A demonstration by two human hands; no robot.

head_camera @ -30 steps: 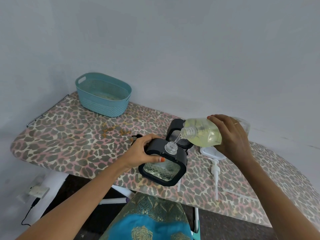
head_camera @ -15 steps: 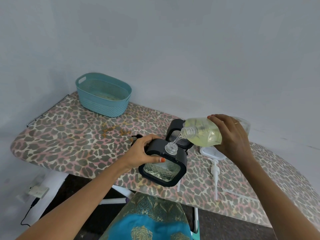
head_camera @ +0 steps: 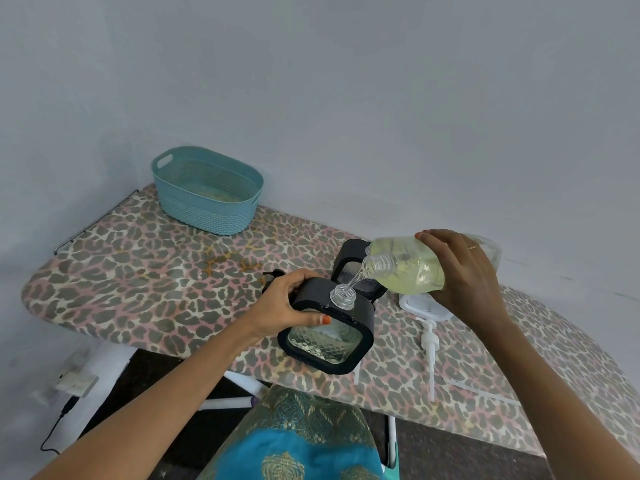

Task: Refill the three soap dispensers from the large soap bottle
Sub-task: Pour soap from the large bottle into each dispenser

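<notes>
My right hand [head_camera: 464, 275] grips the large soap bottle [head_camera: 408, 268], tipped on its side with pale yellow soap inside. A thin clear stream runs from its open neck into the threaded mouth of a black-framed glass dispenser [head_camera: 329, 336]. That dispenser stands near the front edge of the board, and my left hand [head_camera: 287, 306] holds its top left corner. A second black dispenser [head_camera: 349, 258] stands just behind, partly hidden by the bottle. A white dispenser [head_camera: 420, 304] lies under my right hand, mostly hidden. A white pump with its long tube [head_camera: 429, 348] lies on the board to the right.
Everything sits on an ironing board with a leopard-print cover [head_camera: 138, 282]. A teal plastic basket [head_camera: 207, 190] stands at the far left against the wall. A small black item [head_camera: 273, 275] lies behind my left hand. A charger and cable [head_camera: 74, 379] hang below left.
</notes>
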